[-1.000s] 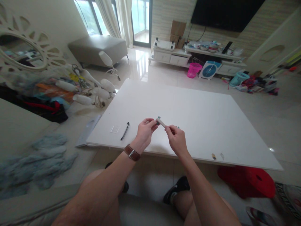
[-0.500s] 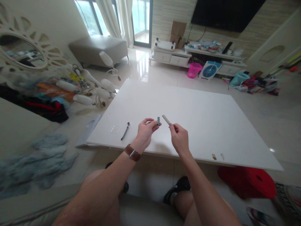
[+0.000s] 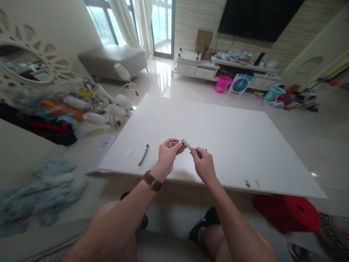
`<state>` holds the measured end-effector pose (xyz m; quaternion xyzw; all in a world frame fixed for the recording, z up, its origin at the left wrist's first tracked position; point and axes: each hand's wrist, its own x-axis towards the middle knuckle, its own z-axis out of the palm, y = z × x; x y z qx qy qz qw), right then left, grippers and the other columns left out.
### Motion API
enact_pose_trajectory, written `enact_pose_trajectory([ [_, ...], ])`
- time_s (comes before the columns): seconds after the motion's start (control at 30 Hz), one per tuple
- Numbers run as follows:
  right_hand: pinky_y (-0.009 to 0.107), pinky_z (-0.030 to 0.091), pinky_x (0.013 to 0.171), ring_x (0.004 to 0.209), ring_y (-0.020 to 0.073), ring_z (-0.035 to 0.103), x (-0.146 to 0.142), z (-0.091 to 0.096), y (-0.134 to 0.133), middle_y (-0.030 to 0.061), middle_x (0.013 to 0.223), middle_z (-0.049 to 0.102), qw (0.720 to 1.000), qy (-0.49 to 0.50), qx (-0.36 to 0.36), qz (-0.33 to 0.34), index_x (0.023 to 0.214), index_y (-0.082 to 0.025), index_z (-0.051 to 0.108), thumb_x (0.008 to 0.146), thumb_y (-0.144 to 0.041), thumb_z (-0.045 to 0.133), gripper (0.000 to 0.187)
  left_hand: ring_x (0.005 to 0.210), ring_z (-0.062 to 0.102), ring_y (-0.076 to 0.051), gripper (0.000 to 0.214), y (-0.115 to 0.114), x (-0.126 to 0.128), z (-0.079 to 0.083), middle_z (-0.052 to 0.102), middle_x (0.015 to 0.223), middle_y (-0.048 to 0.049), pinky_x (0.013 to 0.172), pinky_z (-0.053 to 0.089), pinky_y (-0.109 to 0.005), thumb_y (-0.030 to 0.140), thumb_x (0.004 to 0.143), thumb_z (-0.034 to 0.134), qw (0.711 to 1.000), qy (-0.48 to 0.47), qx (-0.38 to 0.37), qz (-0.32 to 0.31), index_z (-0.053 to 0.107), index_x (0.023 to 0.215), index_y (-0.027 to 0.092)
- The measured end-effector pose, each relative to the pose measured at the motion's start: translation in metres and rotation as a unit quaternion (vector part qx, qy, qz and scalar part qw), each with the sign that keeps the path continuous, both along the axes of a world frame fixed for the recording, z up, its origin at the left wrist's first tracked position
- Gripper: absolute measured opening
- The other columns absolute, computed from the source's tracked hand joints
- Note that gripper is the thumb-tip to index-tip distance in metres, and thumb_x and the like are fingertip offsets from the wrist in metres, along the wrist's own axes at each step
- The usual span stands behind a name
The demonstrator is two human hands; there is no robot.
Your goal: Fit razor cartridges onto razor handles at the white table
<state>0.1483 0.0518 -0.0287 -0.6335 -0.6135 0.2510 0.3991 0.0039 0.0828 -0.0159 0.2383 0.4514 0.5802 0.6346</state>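
Observation:
My left hand (image 3: 168,153) pinches a small green piece with dark edges (image 3: 184,146) by its fingertips, just above the white table (image 3: 218,127). In my right hand (image 3: 203,163) is a slim flat grey stick (image 3: 186,143), its far end against or right over the green piece; contact is hard to tell. Another green bit (image 3: 205,150) shows just behind my right fingers; whether it is held or lying there I cannot tell. Left of my left hand lies a slim dark-and-silver handle, like a razor's (image 3: 144,155), beside a clear plastic piece (image 3: 132,153).
Near the table's front right edge lie a small yellow-and-dark piece (image 3: 247,183) and a clear piece (image 3: 256,183). A white-shaded lamp (image 3: 117,109) stands off the left edge. Below the right front is a red object (image 3: 286,213). A pink basket (image 3: 223,84) stands beyond.
My right hand has moved left and brought the grey stick's end to the green piece. The green piece now shows less of its face. The view has shifted slightly.

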Motion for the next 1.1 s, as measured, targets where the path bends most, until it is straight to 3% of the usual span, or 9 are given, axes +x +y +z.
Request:
enact_pose_trajectory([
  [0.13, 0.027, 0.026, 0.055, 0.055, 0.0143, 0.044, 0.0003, 0.0001, 0.0006, -0.0026, 0.058, 0.051, 0.999, -0.007, 0.009, -0.043, 0.074, -0.02, 0.062, 0.099, -0.045, 0.047, 0.039, 0.074, 0.071, -0.016, 0.02, 0.0004, 0.0002, -0.0011, 0.072, 0.079, -0.0096, 0.076, 0.055, -0.027, 0.009, 0.07, 0.076, 1.0, -0.008, -0.003, -0.011, 0.067, 0.087, 0.01],
  [0.3, 0.026, 0.026, 0.054, 0.054, 0.0134, 0.045, 0.0003, 0.0001, 0.0003, -0.003, 0.057, 0.05, 1.0, 0.003, -0.003, 0.008, 0.073, -0.019, 0.062, 0.098, -0.048, 0.049, 0.04, 0.075, 0.069, -0.014, 0.013, 0.0017, 0.0013, -0.0032, 0.073, 0.083, -0.0106, 0.083, 0.054, -0.03, 0.008, 0.07, 0.074, 1.0, -0.023, -0.013, -0.01, 0.073, 0.083, 0.008],
  [0.43, 0.027, 0.026, 0.055, 0.054, 0.0137, 0.044, 0.0017, 0.0011, 0.0005, -0.0027, 0.057, 0.05, 0.999, -0.014, 0.018, -0.044, 0.073, -0.019, 0.061, 0.099, -0.045, 0.047, 0.039, 0.075, 0.069, -0.015, 0.012, 0.0017, 0.001, -0.0038, 0.073, 0.083, -0.0104, 0.084, 0.054, -0.032, 0.01, 0.07, 0.076, 1.0, -0.024, -0.01, -0.011, 0.074, 0.081, 0.009],
  [0.57, 0.026, 0.027, 0.055, 0.055, 0.0134, 0.045, 0.0023, 0.0006, 0.001, -0.0023, 0.058, 0.052, 1.0, 0.002, 0.007, 0.012, 0.074, -0.019, 0.062, 0.098, -0.048, 0.048, 0.041, 0.076, 0.068, -0.014, 0.012, 0.0017, 0.0008, -0.0031, 0.074, 0.083, -0.0098, 0.084, 0.055, -0.031, 0.009, 0.069, 0.075, 1.0, -0.022, -0.01, -0.009, 0.074, 0.081, 0.009],
  [0.73, 0.027, 0.027, 0.054, 0.055, 0.0142, 0.045, 0.0047, 0.0015, 0.0018, -0.002, 0.058, 0.051, 0.999, -0.003, 0.022, -0.048, 0.077, -0.019, 0.065, 0.098, -0.047, 0.047, 0.039, 0.075, 0.068, -0.015, 0.011, 0.0013, 0.0005, -0.0018, 0.073, 0.081, -0.0101, 0.084, 0.054, -0.032, 0.01, 0.069, 0.076, 1.0, -0.02, -0.006, -0.012, 0.075, 0.08, 0.009],
  [0.87, 0.026, 0.028, 0.054, 0.055, 0.0138, 0.045, 0.0049, 0.0001, 0.0016, -0.0024, 0.058, 0.051, 1.0, 0.015, 0.001, 0.023, 0.078, -0.019, 0.066, 0.098, -0.049, 0.049, 0.04, 0.076, 0.068, -0.015, 0.01, 0.0014, 0.0, -0.002, 0.073, 0.082, -0.0101, 0.085, 0.054, -0.032, 0.009, 0.07, 0.075, 1.0, -0.028, -0.003, -0.012, 0.074, 0.08, 0.009],
  [1.0, 0.027, 0.028, 0.054, 0.055, 0.0143, 0.047, 0.0035, -0.0013, 0.0026, -0.0012, 0.059, 0.054, 0.999, 0.004, 0.004, -0.032, 0.076, -0.019, 0.065, 0.098, -0.048, 0.047, 0.04, 0.075, 0.068, -0.015, 0.01, 0.0017, 0.0002, -0.002, 0.073, 0.081, -0.0108, 0.085, 0.054, -0.032, 0.009, 0.07, 0.075, 0.999, -0.034, -0.009, -0.015, 0.074, 0.08, 0.008],
  [1.1, 0.027, 0.029, 0.054, 0.055, 0.0141, 0.047, 0.0017, -0.0003, 0.0023, -0.0014, 0.06, 0.053, 1.0, 0.016, 0.01, -0.019, 0.076, -0.018, 0.064, 0.098, -0.048, 0.047, 0.04, 0.075, 0.068, -0.014, 0.01, 0.002, 0.0004, -0.0015, 0.073, 0.081, -0.0106, 0.084, 0.054, -0.031, 0.008, 0.07, 0.074, 0.999, -0.039, -0.01, -0.013, 0.074, 0.08, 0.008],
])
